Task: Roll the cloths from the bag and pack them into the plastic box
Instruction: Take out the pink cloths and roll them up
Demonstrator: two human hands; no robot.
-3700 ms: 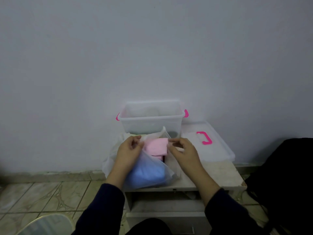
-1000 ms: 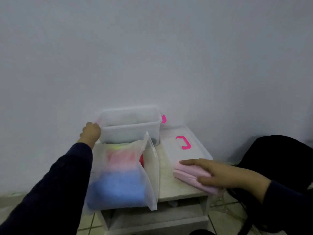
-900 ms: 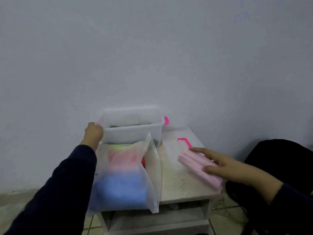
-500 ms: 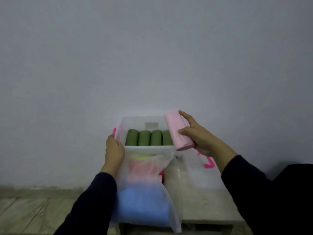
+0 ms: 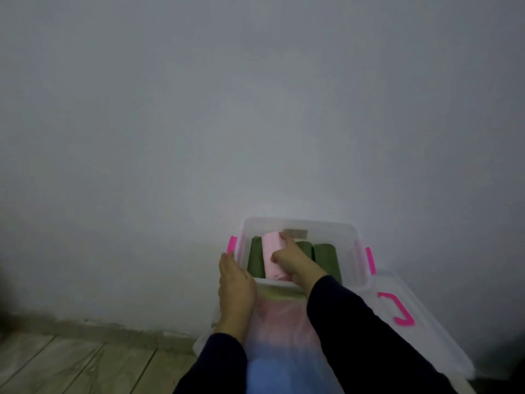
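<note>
Roll (image 5: 272, 258) — pink — now inside box (image 5: 350, 233), not above.

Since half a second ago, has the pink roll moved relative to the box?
Yes. The pink roll went from above the right rim of the plastic box down inside it, onto the green rolls near the left, right hand on it.
</note>
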